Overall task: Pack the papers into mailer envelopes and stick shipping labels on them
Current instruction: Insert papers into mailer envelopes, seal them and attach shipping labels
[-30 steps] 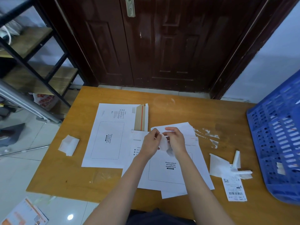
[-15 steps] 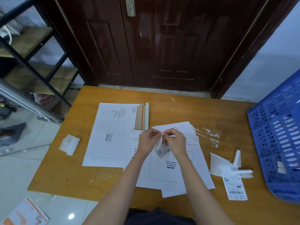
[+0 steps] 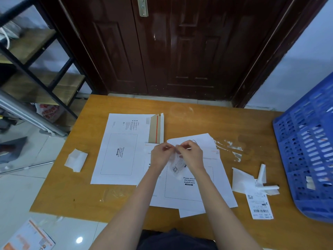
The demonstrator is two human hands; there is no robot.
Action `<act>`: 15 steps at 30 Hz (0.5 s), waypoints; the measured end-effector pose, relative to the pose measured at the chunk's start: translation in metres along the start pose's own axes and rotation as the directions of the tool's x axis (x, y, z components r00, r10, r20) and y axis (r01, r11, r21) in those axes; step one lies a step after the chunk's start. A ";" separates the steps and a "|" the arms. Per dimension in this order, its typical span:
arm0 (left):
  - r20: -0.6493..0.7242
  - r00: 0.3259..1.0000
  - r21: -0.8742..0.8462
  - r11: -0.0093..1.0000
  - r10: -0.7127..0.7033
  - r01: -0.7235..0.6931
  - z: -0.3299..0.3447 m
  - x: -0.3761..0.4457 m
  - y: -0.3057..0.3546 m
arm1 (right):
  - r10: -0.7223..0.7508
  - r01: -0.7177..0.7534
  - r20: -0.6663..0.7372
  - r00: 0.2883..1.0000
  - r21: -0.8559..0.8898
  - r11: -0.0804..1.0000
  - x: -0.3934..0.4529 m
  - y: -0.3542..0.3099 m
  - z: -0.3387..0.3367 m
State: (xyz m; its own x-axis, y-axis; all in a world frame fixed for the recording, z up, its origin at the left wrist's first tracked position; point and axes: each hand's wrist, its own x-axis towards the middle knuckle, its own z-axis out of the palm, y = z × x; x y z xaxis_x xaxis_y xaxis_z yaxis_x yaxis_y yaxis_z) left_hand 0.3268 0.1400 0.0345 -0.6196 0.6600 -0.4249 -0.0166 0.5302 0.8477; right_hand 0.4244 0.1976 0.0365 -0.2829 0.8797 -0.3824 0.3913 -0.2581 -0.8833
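Note:
My left hand [image 3: 160, 156] and my right hand [image 3: 189, 154] meet over the near mailer envelope [image 3: 214, 184], both pinching the top edge of a small shipping label [image 3: 177, 166] that hangs down between them, printed side partly visible. The near envelope lies flat with its "Please attach" box facing up, on top of loose white papers [image 3: 203, 138]. A second mailer envelope [image 3: 119, 150] lies to the left, its brown flap with a red strip [image 3: 155, 129] open.
A blue plastic crate [image 3: 306, 148] stands at the table's right edge. Another printed label [image 3: 259, 204] and backing scraps [image 3: 241, 181] lie at the right. A crumpled white paper [image 3: 76, 159] sits at the left. Tape residue [image 3: 232, 148] marks the wooden table [image 3: 180, 112].
Both hands have lifted slightly and drawn together at the label's top edge; the label now hangs lower and unfolded between them.

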 end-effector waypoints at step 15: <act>0.101 0.986 -0.209 0.966 -0.132 0.151 0.001 -0.006 0.004 | 0.042 -0.048 -0.035 0.998 -0.192 0.980 0.002 0.000 0.005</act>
State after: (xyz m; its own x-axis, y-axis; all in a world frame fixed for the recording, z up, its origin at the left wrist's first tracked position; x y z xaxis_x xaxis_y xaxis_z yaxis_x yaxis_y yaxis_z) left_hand 0.3315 0.1385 0.0404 -0.5296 0.6345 -0.5630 -0.2736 0.5005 0.8214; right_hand 0.4199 0.1972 0.0343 -0.2353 0.8813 -0.4098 0.5652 -0.2189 -0.7953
